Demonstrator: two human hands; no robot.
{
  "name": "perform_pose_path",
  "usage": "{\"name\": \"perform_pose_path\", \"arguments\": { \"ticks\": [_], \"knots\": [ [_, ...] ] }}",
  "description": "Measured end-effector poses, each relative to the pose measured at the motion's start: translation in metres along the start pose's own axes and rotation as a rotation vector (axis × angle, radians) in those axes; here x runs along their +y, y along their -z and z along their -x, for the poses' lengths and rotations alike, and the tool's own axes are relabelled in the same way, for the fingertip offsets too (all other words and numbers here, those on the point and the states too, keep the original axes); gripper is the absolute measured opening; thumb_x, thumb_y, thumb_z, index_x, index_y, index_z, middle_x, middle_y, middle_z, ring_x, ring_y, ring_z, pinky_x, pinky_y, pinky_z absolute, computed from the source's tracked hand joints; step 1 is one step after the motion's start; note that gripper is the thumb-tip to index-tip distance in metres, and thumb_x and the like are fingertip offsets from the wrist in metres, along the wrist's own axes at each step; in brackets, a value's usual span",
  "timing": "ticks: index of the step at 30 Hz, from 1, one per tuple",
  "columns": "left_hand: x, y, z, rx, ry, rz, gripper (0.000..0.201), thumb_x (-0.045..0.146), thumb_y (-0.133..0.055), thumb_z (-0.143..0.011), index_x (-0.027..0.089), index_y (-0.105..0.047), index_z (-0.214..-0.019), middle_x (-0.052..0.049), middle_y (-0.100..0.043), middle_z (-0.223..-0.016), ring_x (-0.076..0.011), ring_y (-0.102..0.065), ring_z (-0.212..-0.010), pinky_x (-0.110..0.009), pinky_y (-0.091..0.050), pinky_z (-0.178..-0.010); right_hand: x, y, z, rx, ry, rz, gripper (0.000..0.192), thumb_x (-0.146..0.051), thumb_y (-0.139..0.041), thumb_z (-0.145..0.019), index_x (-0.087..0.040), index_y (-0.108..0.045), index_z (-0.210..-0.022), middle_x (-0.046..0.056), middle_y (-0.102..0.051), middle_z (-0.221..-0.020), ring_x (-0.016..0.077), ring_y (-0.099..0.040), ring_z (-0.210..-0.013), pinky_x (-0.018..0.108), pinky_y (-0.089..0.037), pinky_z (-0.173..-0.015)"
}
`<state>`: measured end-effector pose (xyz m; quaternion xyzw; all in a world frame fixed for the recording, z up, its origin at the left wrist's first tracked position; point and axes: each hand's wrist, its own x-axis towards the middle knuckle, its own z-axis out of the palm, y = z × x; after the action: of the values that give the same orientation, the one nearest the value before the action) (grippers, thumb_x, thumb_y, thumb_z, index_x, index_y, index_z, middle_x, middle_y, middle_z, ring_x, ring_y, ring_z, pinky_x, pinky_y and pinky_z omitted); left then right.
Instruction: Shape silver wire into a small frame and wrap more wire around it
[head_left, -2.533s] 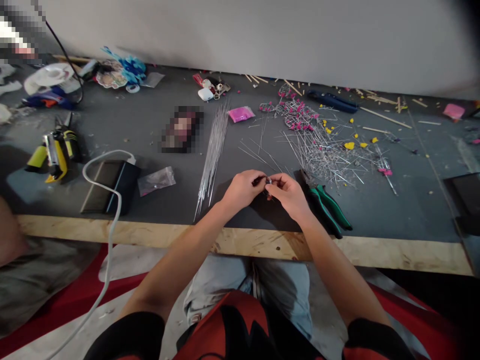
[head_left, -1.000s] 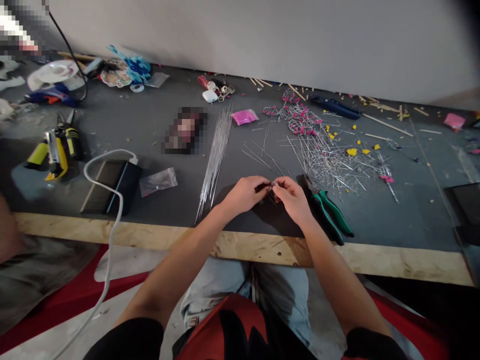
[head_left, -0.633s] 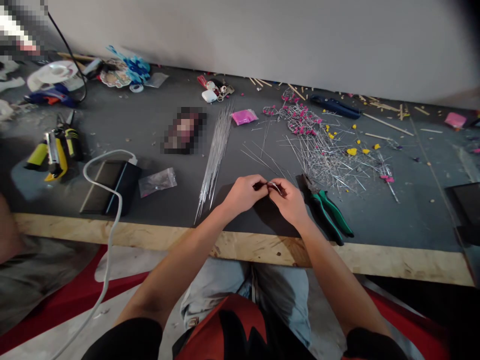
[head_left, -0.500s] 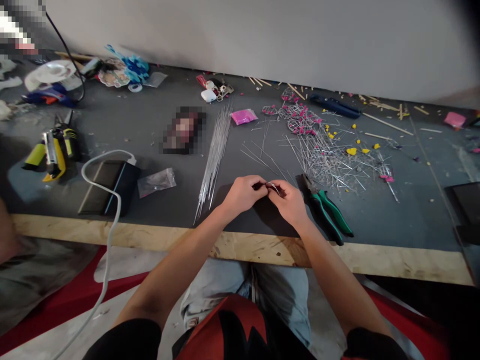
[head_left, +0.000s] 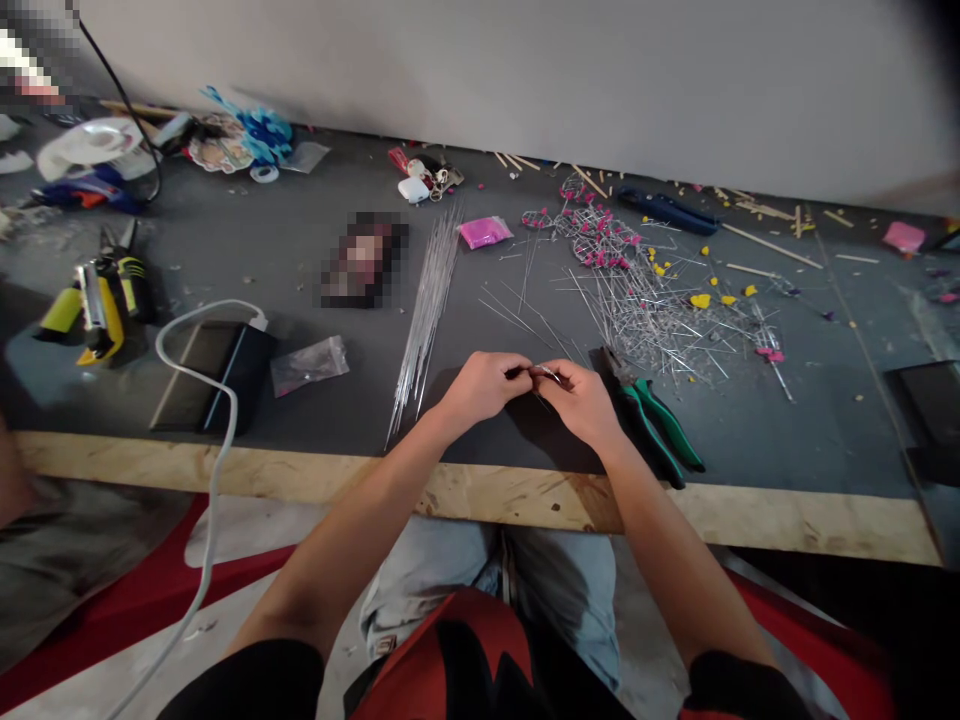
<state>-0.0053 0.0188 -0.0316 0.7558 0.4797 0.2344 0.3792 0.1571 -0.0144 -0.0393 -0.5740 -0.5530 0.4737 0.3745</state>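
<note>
My left hand (head_left: 489, 388) and my right hand (head_left: 581, 402) meet above the front part of the table, fingertips pinched together on a thin metal wire (head_left: 553, 375). Most of that wire is hidden behind my fingers; a short silvery bit shows by the right fingers. Left of my hands lies a long bundle of straight wires (head_left: 429, 300). Just right of my right hand rest green-and-black pliers (head_left: 664, 420), jaws pointing away from me. Beyond them spreads a tangled pile of wire pieces (head_left: 660, 310), with pink bits on many of them.
A pink packet (head_left: 485, 233) lies behind my hands. To the left are a black power bank (head_left: 214, 375) with a white cable (head_left: 232, 400), a small clear bag (head_left: 310, 366) and yellow-handled cutters (head_left: 101, 310). Farther back sit keys (head_left: 442, 178) and a dark-blue tool (head_left: 667, 212). Someone's arm (head_left: 11, 470) shows at far left.
The view has shifted slightly, so things on the table sit a little farther left. Both hands stay pinched on the wire in nearly the same place, with only small finger movement.
</note>
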Motion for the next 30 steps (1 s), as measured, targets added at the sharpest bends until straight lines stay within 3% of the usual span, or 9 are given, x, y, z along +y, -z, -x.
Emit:
{"name": "perform_pose_path", "arguments": {
  "ticks": [11,15,25,30],
  "knots": [
    [-0.006,0.005,0.000,-0.110,0.015,0.047,0.023,0.026,-0.049,-0.074,0.019,-0.071,-0.079,0.004,-0.060,-0.062,-0.0081,-0.047,-0.055,-0.019,-0.033,-0.051,-0.004,0.013,-0.004,-0.199,-0.023,-0.031,0.017,-0.031,-0.056,-0.075,-0.019,-0.066,-0.080,-0.001,-0.063,-0.070,0.0138,-0.057,-0.070,0.029,-0.044,-0.072],
    [-0.004,0.007,0.001,-0.129,0.012,0.054,0.023,0.027,-0.049,-0.076,0.019,-0.070,-0.081,0.003,-0.061,-0.065,-0.0086,-0.048,-0.058,-0.020,-0.034,-0.053,-0.003,0.013,-0.004,-0.183,-0.020,-0.037,0.015,-0.027,-0.055,-0.075,-0.019,-0.065,-0.080,-0.002,-0.062,-0.070,0.0129,-0.056,-0.069,0.028,-0.043,-0.072],
    [0.001,-0.006,0.005,0.094,-0.040,0.052,0.020,0.023,-0.049,-0.078,0.018,-0.067,-0.082,0.000,-0.064,-0.071,-0.0097,-0.052,-0.062,-0.021,-0.038,-0.059,0.000,0.006,-0.006,-0.070,-0.039,-0.137,0.019,-0.031,-0.058,-0.072,-0.019,-0.063,-0.086,-0.002,-0.062,-0.072,0.0125,-0.058,-0.066,0.028,-0.047,-0.070],
    [0.001,-0.008,0.005,0.112,-0.067,-0.084,0.017,0.015,-0.050,-0.074,0.018,-0.066,-0.079,-0.001,-0.063,-0.072,-0.0119,-0.054,-0.065,-0.024,-0.039,-0.062,0.001,0.003,-0.004,-0.056,0.013,0.005,0.020,-0.033,-0.057,-0.074,-0.019,-0.064,-0.087,-0.001,-0.062,-0.072,0.0131,-0.057,-0.064,0.027,-0.046,-0.066]
  ]
}}
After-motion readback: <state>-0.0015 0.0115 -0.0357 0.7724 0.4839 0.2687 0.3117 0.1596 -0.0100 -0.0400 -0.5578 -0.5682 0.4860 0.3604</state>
